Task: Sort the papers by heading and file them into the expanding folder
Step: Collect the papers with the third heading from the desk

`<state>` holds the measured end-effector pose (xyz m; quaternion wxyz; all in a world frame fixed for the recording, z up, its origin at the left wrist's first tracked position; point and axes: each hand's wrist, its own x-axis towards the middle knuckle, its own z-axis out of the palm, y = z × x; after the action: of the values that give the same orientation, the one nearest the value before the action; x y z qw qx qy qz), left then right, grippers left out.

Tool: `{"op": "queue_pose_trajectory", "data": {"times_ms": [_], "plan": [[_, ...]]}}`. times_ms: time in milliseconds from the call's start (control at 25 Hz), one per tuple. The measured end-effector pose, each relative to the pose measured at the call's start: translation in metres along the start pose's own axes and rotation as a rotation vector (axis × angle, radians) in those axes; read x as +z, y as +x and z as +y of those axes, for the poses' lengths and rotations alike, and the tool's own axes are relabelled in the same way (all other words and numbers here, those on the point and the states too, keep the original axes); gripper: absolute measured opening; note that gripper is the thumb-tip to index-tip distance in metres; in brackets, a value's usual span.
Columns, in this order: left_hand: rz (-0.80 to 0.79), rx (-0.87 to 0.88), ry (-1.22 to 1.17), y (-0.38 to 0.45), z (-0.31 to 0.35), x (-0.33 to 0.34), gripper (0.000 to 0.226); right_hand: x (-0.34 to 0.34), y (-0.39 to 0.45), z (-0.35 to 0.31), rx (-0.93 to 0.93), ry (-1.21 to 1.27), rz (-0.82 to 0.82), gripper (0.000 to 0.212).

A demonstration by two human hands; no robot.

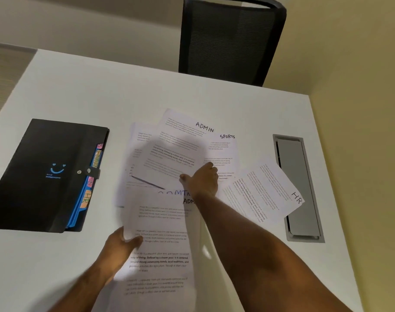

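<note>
Here, a person's two bare arms reach forward over a white table [57, 91], seen from above. The left hand [120, 244] grips the left edge of a long printed sheet [160, 248] near the front of the table, thumb curled over the paper's face. Handwriting at the top of that sheet reads "ADM", the rest hidden behind the right arm. The right hand [202, 179] is farther out, pinching the corner of a blurred sheet [169, 161] lifted off the middle of the pile; its heading cannot be read.

The pile of papers [138, 143] is spread loosely across the middle of the table, sheets overlapping at different angles. One at the far side is headed "ADMIN" [204, 127]. Just right of it, partly covered, lies one headed "SPORTS" [227, 136]. Farther right, a sheet turned sideways is headed "HR" [296, 197]; its far corner overlaps a grey cable hatch [304, 224] set into the tabletop.

The folder [41, 172] lies flat on the left side of the table, well apart from the pile. It is black with a small blue smiley on the cover and a snap strap closing its right edge. Coloured tabs [92, 174] stick out along that edge; one reads "HR", the others are only partly legible.

A black mesh chair [230, 41] stands at the far side of the table
</note>
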<state>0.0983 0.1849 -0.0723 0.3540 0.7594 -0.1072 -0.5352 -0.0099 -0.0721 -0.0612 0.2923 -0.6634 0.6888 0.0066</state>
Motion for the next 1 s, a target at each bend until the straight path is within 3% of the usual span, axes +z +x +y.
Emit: {"op": "queue_pose_trajectory", "data": {"times_ms": [160,520,1000], "plan": [[-0.016,-0.017,-0.029,-0.005,0.004,0.0,0.022,0.019,0.009,-0.011,0.053,-0.082,0.022,0.11],[-0.052,-0.021,-0.037,-0.009,0.013,-0.003,0.015,0.022,0.013,-0.02,0.18,0.068,-0.048,0.088],[-0.035,-0.04,0.033,-0.006,0.006,-0.005,0.015,0.033,0.015,-0.02,0.278,0.097,0.038,0.074]]}}
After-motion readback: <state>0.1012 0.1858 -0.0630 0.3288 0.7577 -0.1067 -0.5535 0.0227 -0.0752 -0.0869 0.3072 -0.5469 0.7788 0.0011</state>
